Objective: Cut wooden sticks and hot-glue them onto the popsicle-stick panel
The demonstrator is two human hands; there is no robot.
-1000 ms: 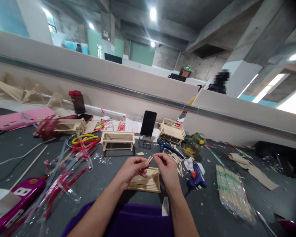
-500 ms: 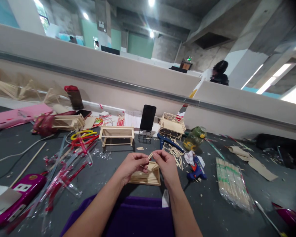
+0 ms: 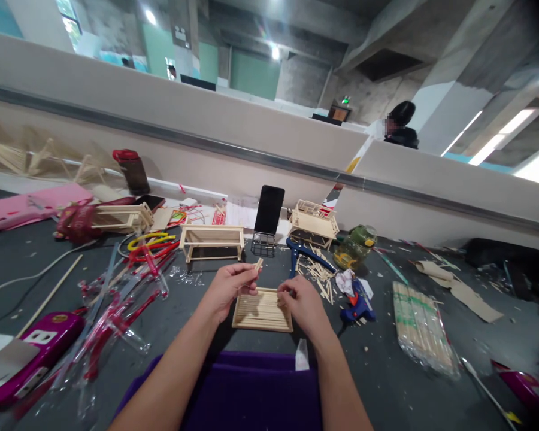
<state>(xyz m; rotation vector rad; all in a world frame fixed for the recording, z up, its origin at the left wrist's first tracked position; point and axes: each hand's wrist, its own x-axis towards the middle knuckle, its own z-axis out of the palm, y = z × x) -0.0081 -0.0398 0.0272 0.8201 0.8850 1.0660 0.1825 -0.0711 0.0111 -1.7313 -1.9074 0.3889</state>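
The slatted panel (image 3: 260,314) is matt wood. Lower left, the power strip (image 3: 47,358) is glossy plastic; the bench (image 3: 372,380) seems matt.

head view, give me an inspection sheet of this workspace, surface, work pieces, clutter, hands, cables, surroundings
Surface: dark tabletop, littered with small scraps.
Work pieces: slatted wooden panel lying flat; short wooden piece above it.
Clutter: glue gun, blue-handled tool, loose sticks, wrapped stick bundle.
Hands: left hand pinches the short piece; right hand is at the panel's right end, grip unclear.
Cables: white cable at left, near purple power strip.
Surroundings: pale partition behind; person beyond it.
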